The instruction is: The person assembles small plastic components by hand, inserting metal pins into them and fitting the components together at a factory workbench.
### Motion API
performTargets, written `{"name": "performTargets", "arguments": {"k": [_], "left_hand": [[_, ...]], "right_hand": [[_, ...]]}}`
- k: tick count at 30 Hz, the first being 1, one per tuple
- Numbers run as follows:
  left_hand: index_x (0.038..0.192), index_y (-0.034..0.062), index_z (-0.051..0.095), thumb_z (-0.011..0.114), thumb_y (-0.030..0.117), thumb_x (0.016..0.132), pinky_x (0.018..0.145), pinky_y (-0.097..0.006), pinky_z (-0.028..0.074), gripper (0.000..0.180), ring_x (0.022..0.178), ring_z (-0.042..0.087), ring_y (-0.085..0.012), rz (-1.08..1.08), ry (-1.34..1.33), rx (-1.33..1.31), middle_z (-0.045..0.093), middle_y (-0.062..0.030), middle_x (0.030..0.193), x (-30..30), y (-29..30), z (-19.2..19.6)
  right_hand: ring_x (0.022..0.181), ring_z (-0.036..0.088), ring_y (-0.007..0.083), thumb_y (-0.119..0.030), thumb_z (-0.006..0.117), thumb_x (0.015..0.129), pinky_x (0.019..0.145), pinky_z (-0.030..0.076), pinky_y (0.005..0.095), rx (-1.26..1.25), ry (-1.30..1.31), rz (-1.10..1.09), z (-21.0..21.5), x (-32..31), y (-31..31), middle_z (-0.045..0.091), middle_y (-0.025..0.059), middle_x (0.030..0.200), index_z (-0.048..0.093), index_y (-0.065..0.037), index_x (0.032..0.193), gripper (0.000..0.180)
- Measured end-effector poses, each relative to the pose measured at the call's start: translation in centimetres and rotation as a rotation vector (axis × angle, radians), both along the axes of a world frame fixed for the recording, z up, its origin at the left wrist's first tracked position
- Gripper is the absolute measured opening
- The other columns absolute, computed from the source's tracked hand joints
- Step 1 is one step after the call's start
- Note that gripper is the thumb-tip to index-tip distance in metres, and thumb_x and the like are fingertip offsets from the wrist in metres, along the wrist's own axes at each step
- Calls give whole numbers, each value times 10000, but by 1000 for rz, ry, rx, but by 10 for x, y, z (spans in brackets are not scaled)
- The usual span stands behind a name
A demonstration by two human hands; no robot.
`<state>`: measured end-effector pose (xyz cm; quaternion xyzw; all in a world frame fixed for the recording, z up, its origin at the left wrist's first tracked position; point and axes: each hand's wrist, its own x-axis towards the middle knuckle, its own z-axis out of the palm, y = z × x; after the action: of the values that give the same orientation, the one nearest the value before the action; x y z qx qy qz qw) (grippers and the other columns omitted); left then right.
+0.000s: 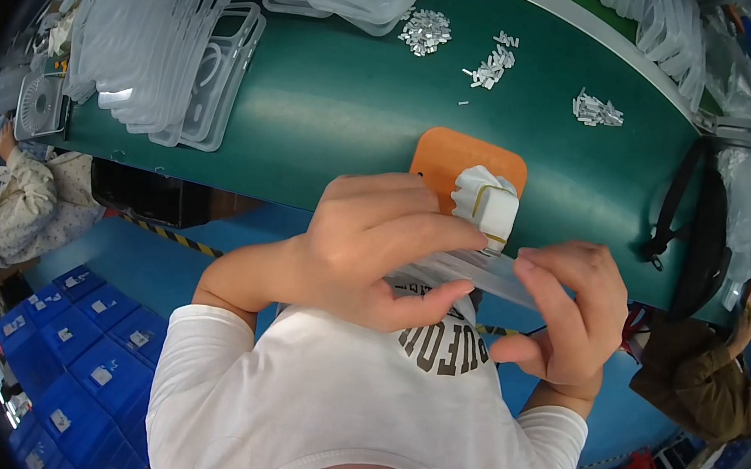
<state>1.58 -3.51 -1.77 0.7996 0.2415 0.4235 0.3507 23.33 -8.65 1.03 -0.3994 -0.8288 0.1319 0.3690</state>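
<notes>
A clear plastic shell (494, 275), edge-on to me, is held between my hands at the table's front edge. My left hand (374, 248) grips its left part, fingertips at the far rim and thumb on the near side. My right hand (573, 306) curls around its right end; the thumb is apart from the fingertips. Just beyond lies an orange board (432, 152) bearing a white folded pad (496, 212) with a yellowish band around it. My left index fingertip is close to the pad's near end, and whether it pinches a small part there is hidden.
Stacked clear plastic shells (148, 66) fill the table's left side. Small silvery pieces lie in a left pile (426, 33), a middle pile (493, 66) and a right pile (597, 110). A black strapped pouch (705, 237) hangs at the right edge. Blue bins (101, 370) stand lower left; people work on both sides.
</notes>
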Motion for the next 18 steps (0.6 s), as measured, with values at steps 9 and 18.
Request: {"name": "performTargets", "arguments": {"k": [9, 18], "left_hand": [[944, 69, 699, 857, 100, 648, 471, -265, 415, 337, 571, 589, -185, 26, -58, 141, 643, -58, 751, 7, -1, -11], [927, 74, 711, 852, 80, 642, 471, -267, 412, 317, 566, 582, -178, 26, -13, 102, 653, -63, 757, 8, 0, -12]], "right_hand": [[636, 622, 203, -74, 799, 651, 496, 430, 275, 125, -98, -91, -12, 0, -5, 652, 104, 784, 696, 16, 935, 316], [598, 594, 183, -27, 797, 641, 476, 411, 265, 136, -98, -110, -16, -2, -3, 646, 106, 785, 690, 22, 894, 279]]}}
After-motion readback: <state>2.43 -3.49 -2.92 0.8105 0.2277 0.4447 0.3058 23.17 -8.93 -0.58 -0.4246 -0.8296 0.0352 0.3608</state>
